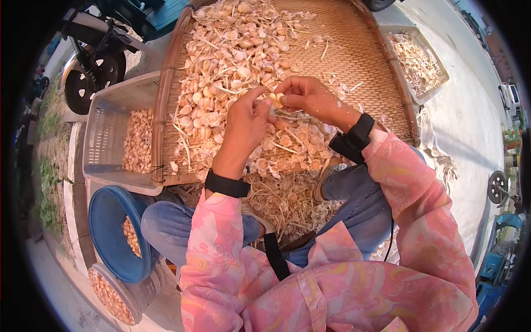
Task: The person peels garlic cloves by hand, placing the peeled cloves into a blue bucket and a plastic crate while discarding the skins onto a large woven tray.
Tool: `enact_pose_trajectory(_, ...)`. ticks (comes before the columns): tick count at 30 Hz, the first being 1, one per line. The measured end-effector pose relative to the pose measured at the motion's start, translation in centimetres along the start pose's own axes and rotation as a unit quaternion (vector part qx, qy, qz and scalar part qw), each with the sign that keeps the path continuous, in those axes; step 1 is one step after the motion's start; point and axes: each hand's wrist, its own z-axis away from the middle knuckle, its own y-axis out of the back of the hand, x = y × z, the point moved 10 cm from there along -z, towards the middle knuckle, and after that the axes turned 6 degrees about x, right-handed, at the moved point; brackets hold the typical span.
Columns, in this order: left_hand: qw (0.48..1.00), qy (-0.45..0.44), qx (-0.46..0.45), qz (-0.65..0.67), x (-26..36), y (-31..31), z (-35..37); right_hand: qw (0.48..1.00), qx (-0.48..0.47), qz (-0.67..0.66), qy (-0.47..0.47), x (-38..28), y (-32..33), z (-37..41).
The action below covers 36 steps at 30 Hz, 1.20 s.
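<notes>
A large round woven bamboo tray (365,66) rests on my knees, heaped on its left half with garlic cloves, skins and stems (232,61). Over the near part of the heap, my left hand (246,124) and my right hand (307,97) meet, both pinching one small garlic clove (275,100) between their fingertips. Each wrist wears a black band, and my sleeves are pink and patterned.
A white plastic basket (108,127) with peeled cloves stands at the left. A blue bucket (110,232) and a white bucket (119,293) of cloves sit at the lower left. Another basket (437,61) with skins lies at the right. Garlic waste (282,202) covers the ground between my knees. A wheeled cart is behind.
</notes>
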Motion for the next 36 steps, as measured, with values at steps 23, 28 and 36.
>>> enact_pose_trajectory(23,0.876,0.104,0.065,0.467,2.0,2.0,6.1,0.852,-0.242,-0.443,0.139,-16.0,-10.1,12.5)
enact_pose_trajectory(28,0.858,0.084,-0.016,0.507,3.6,2.3,8.2,0.327,-0.554,-0.497,-0.582,-20.8,-15.9,26.4)
enact_pose_trajectory(36,0.852,0.16,-0.013,0.499,3.5,1.9,11.4,0.773,-0.335,-0.533,-0.081,-21.9,-14.1,19.4)
